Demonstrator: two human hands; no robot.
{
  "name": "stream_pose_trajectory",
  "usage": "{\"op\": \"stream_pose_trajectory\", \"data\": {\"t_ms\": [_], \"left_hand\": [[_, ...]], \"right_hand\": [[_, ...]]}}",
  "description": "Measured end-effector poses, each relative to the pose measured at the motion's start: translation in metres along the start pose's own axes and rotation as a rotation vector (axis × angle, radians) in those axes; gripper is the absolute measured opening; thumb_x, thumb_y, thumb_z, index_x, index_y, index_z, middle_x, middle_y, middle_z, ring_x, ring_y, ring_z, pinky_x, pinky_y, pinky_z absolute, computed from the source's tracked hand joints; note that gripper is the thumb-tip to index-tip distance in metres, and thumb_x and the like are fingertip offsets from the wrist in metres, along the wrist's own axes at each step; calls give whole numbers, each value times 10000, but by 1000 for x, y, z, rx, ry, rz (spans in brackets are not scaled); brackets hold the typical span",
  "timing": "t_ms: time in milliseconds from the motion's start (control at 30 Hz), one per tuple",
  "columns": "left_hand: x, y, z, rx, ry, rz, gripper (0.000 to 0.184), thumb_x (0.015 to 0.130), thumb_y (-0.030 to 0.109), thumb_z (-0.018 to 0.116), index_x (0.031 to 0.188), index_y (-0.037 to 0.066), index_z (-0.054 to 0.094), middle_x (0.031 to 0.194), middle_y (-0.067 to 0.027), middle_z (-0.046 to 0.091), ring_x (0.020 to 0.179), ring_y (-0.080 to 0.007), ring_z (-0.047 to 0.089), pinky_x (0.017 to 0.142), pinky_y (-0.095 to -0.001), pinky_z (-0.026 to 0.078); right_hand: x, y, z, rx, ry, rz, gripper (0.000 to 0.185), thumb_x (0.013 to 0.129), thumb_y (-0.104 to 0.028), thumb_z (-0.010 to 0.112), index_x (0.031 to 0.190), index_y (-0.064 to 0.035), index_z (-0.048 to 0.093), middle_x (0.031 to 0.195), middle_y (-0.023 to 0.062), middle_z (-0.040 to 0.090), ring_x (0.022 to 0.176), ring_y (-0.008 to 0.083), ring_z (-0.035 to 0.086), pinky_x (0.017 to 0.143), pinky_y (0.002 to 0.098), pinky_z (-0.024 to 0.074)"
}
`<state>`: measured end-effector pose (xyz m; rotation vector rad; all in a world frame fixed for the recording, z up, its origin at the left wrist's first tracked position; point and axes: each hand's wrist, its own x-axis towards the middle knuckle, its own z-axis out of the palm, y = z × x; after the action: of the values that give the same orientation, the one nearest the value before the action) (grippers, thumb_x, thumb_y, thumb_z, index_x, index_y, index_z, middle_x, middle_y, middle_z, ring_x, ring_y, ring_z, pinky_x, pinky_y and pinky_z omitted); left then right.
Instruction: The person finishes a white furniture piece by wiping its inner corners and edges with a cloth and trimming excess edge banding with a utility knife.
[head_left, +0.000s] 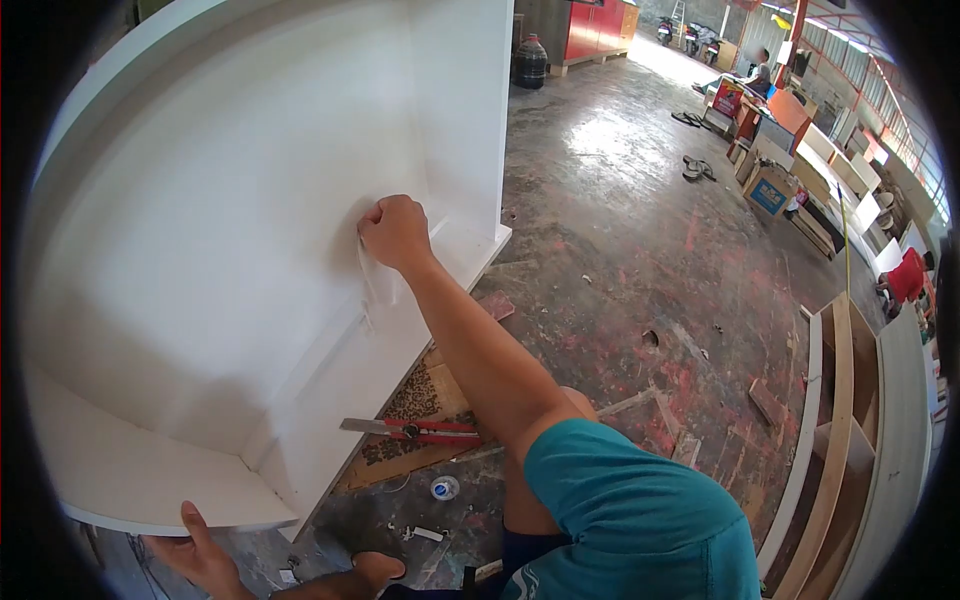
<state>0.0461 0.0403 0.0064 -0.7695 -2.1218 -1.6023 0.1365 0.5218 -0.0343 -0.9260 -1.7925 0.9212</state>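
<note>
Fingers [374,213] of the right hand [398,235] are sitting tightly curled against the thumb, apparently pinching one thin, pale, narrow strip [363,258] that is hanging just below them; its material I cannot tell. Behind and around these fingers, one large, white, box-shaped cabinet [250,170] is resting with its hollow side facing up toward the person. Well below and left of them, the left hand [205,560] is gripping the cabinet's near rim, its thumb lying over the edge and its other fingers mostly hiding beneath. Judging by this, the step in hand is working the strip near the inner corner, and the next move is calling for a firm pinch and a braced cabinet. Counting below the right fingers, one red-bodied cutter with a broad metal blade [413,431] is lying across the cabinet's edge, one brown, dark-speckled cardboard sheet [430,385] is spreading beneath it, and one small, round, blue-and-white cap [445,488] is lying lower still, on the grey, stained floor [610,240].
</note>
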Motion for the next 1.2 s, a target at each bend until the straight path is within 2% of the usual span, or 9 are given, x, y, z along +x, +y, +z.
{"op": "stream_pose_trajectory", "data": {"t_ms": [267,467,633,767,967,1200], "left_hand": [[3,-16,-5,15,13,29,514,983,116,627,1388,-86,381,1312,-220,528,1159,-253,542,1005,-366,440],[4,-19,-8,49,10,43,504,982,117,630,1376,-83,388,1309,-222,528,1160,-265,546,988,-374,452],[4,-13,-6,80,9,-14,500,979,113,628,1372,-78,385,1304,-225,528,1161,-272,547,984,-373,453],[4,-10,-4,47,-14,53,503,976,113,629,1372,-78,385,1295,-222,532,1156,-269,547,984,-371,450],[-1,1,-2,43,-29,40,487,982,105,614,1372,-79,389,1283,-217,538,1142,-257,545,980,-350,438],[0,-2,-2,30,-26,38,484,982,108,616,1374,-75,399,1286,-209,538,1142,-247,542,977,-340,436]], "right_hand": [[5,25,13,-249,39,-45,103,750,-99,673,690,-19,697,731,172,703,724,331,686,687,407,556],[4,1,1,-61,14,-15,110,740,-114,684,694,-14,692,731,165,705,729,327,691,692,402,554],[7,9,10,-113,60,22,120,750,-120,691,692,-15,684,732,167,705,726,318,691,693,400,552],[7,14,5,-197,15,30,119,756,-124,693,700,-19,687,735,165,706,727,310,691,704,392,553],[-1,-8,-3,-66,-1,22,99,759,-95,676,694,-22,690,727,155,709,717,307,691,698,385,553],[5,10,5,-134,16,14,107,758,-98,660,706,-15,703,704,162,703,683,314,687,672,392,556]]}}
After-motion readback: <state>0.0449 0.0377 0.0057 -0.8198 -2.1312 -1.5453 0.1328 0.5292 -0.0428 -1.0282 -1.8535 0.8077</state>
